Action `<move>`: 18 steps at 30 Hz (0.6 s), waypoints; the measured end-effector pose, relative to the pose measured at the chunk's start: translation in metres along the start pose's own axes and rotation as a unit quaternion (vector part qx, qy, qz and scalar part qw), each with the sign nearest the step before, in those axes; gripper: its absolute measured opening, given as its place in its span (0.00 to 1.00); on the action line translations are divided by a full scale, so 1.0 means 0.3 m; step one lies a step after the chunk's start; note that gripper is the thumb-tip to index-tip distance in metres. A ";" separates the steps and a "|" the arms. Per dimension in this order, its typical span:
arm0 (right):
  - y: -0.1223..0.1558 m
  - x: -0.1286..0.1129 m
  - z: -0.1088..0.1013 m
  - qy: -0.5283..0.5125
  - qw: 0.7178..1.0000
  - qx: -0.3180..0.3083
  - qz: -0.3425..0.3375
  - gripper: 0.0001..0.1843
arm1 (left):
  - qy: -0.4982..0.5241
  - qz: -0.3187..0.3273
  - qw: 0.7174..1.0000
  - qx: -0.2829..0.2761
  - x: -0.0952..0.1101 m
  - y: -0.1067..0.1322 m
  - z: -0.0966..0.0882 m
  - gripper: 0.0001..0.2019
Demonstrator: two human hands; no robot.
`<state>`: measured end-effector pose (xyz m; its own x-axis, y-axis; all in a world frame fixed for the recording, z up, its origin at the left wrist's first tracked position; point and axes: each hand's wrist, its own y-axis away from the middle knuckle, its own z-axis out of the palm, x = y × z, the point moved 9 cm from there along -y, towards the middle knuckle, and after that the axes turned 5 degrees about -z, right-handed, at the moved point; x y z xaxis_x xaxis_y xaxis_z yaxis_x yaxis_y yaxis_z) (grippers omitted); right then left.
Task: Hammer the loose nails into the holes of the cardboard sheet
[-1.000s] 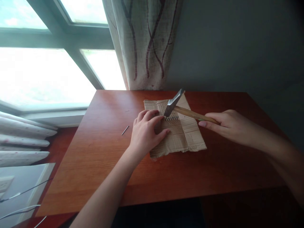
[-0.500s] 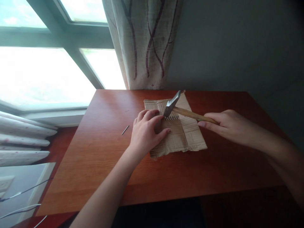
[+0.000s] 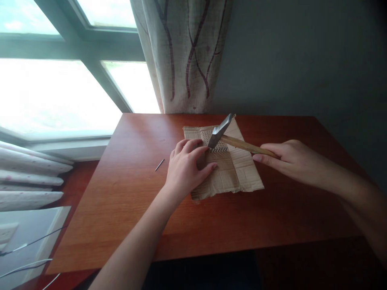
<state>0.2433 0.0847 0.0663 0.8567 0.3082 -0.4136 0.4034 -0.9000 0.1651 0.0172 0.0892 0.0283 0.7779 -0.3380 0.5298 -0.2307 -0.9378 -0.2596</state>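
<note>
My right hand [image 3: 281, 156] is closed round the wooden handle of a hammer [image 3: 238, 143]. The hammer's metal head is over a perforated patch [image 3: 206, 135] on a creased piece of brown cardboard [image 3: 222, 179], close to my left index fingertip. Whether the head touches the surface I cannot tell. Along the patch's near edge runs a row of small dark and light slanted marks [image 3: 219, 149]. My left hand [image 3: 187, 165] lies on the cardboard's left side with its fingers spread, covering part of it. To its left, a single nail [image 3: 159, 164] rests on the table.
The cardboard lies on a reddish-brown wooden table [image 3: 121, 217]. Behind it hang a patterned curtain [image 3: 187, 56] and a grey wall [image 3: 287, 60]. A window [image 3: 54, 96] is at the left, with cables [image 3: 30, 264] low beside the table.
The hammer's head has tilted very slightly up and to the right. Both hands, the cardboard and the nail keep practically the same places.
</note>
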 end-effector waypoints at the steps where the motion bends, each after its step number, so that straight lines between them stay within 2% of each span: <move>1: -0.001 -0.001 0.001 0.000 1.000 -0.001 0.000 0.31 | 0.000 -0.002 1.000 0.000 -0.001 0.000 0.000 0.19; 6: 0.002 0.002 -0.001 -0.005 1.000 0.002 0.007 0.31 | -0.003 -0.004 1.000 -0.003 0.001 -0.001 0.001 0.20; 13: 0.012 0.014 -0.056 -0.016 0.997 0.078 0.022 0.32 | -0.003 -0.001 1.000 -0.003 0.001 0.002 0.002 0.20; 18: 0.017 0.027 -0.047 -0.006 0.997 0.069 0.025 0.32 | -0.004 0.000 1.000 -0.003 0.002 0.002 0.001 0.21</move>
<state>0.2568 0.0870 0.0763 0.8700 0.2595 -0.4192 0.3120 -0.9482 0.0604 0.0177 0.0884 0.0284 0.7821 -0.3375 0.5239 -0.2339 -0.9382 -0.2553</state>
